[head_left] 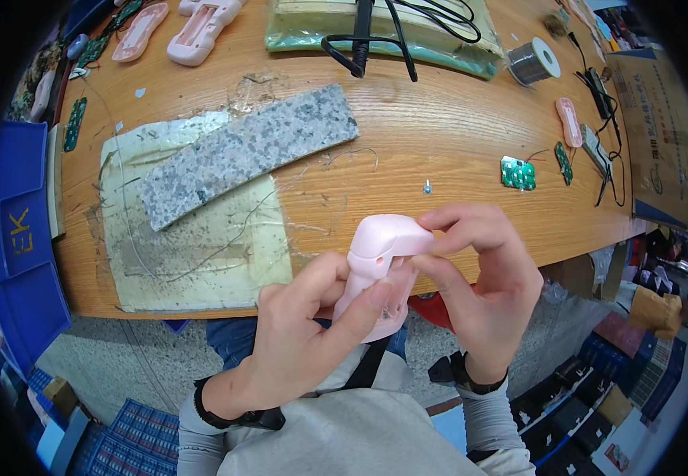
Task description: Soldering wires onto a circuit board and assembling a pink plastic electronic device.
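Observation:
A pale pink plastic housing (377,236) with an angled head and an open compartment in its handle is held above the table's front edge. My left hand (300,337) is closed around the handle, its thumb pressed along the compartment. Thumb and forefinger of my right hand (493,278) pinch the tip of the head. A small metal piece, perhaps a screw (427,187), lies on the wood just beyond. Farther right are a green circuit board (518,173), a narrower green board (564,163) and a slim pink shell (568,122).
A speckled stone slab (249,155) lies across a stained pale sheet (201,274). Behind are a plastic-wrapped block (439,51) with a black-handled corded tool (362,32), a wire spool (528,63) and pink shells (199,36). A blue bin (19,182) flanks the left; a carton (661,135), the right.

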Demonstrator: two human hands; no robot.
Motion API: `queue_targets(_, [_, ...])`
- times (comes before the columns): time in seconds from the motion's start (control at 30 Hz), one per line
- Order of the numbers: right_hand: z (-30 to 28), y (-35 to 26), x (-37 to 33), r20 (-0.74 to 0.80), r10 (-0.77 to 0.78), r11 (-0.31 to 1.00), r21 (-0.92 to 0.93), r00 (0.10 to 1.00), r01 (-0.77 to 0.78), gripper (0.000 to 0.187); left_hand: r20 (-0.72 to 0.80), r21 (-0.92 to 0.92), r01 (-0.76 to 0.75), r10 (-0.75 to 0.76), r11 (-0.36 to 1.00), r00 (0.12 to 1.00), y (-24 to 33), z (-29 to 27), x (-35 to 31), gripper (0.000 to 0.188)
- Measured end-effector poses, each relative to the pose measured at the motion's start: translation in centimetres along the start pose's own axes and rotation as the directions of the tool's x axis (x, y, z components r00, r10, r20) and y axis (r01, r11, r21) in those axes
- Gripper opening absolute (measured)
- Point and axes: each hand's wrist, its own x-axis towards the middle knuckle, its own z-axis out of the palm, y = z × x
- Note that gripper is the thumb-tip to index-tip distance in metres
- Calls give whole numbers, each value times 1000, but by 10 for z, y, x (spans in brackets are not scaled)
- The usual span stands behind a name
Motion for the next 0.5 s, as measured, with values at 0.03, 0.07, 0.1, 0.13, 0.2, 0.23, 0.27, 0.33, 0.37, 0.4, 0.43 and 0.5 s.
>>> queue_targets(0.03, [1,2,0,-16,58,988,142,998,-55,27,6,-32,18,-17,999,1000,-3,0,0,18])
queue_targets(0.07, [1,3,1,-17,59,988,141,998,-56,27,14,-64,35,-35,997,999,-4,0,1,19])
queue_targets(0.1, [1,3,2,-7,96,972,216,995,-93,28,16,-63,36,-35,997,999,-4,-1,1,19])
queue_targets(0.13, [0,3,2,6,133,949,288,991,-129,30,21,-46,37,-36,998,999,-4,-1,2,19])
queue_targets(0.2, [0,2,4,12,140,941,309,990,-137,30,28,-27,38,-37,999,999,-4,0,2,19])
queue_targets(0.23, [-1,2,4,20,145,933,331,989,-144,29,11,-36,31,-30,999,999,-4,2,1,19])
queue_targets(0.27, [-2,3,4,19,147,933,331,989,-145,29,-6,-45,23,-23,999,1000,-5,3,1,19])
queue_targets(0.33, [-4,7,3,71,69,987,139,995,-79,29,-2,-19,21,-21,1000,1000,-8,2,2,18])
queue_targets(0.37, [-6,7,4,70,71,987,140,995,-81,29,1,6,17,-17,1000,1000,-10,2,3,18])
queue_targets(0.4, [-9,5,6,136,-10,999,-39,991,16,30,1,7,19,-19,1000,1000,-11,1,3,18])
queue_targets(0.43, [-11,2,7,216,-78,970,-208,973,124,30,26,-51,43,-41,998,999,-12,1,4,18])
queue_targets(0.5, [-10,-5,8,226,-95,951,-266,970,155,30,52,-108,71,-66,992,996,-13,1,6,18])
